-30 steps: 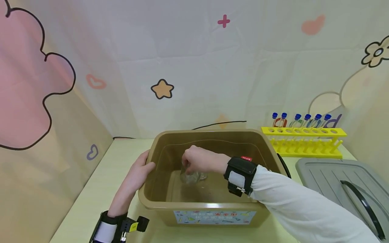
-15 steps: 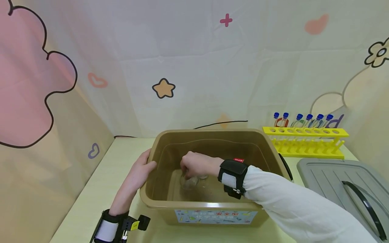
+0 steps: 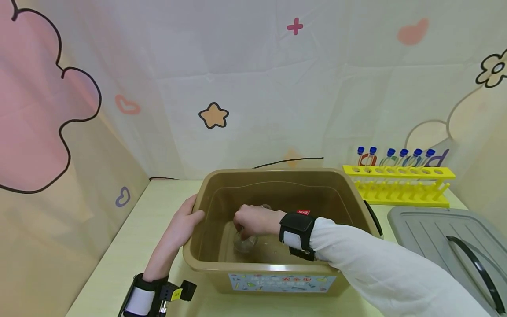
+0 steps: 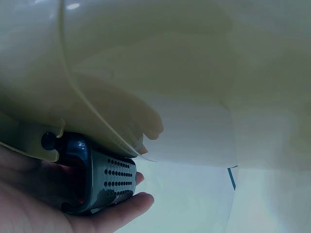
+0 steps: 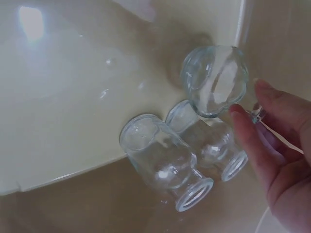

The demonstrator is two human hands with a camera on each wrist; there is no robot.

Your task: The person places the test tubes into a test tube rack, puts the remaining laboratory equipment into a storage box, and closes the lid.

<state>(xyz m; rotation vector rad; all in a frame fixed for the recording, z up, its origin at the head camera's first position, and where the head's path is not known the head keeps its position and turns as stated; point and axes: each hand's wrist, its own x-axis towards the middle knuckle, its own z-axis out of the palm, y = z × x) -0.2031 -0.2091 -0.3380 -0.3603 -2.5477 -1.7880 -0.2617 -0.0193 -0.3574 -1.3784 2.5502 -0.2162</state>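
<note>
A deep brown plastic bin (image 3: 265, 266) stands on the table. My right hand (image 3: 255, 220) reaches down inside it, near the left end. Its thumb and fingers pinch the small narrow end of a rounded clear glass vessel (image 5: 214, 80), low over the bin floor. Beside that vessel are two clear glass bottles with flared mouths, a nearer bottle (image 5: 165, 160) and a second bottle (image 5: 211, 141). At the bin's left side my left hand (image 3: 186, 222) grips the black perforated handle (image 4: 114, 177), with the thumb near the rim.
To the right, a yellow test tube rack (image 3: 400, 173) bears several blue-capped tubes (image 3: 403, 153). A grey lid (image 3: 420, 224) with a black handle (image 3: 475, 264) lies in front of it. A printed cloth (image 3: 253, 88) hangs behind the table.
My right hand has lowered with the glass vessel toward the bin floor, drifting slightly left and nearer to me. Glass behind the hand has come into sight. The left hand stays at the bin's side.
</note>
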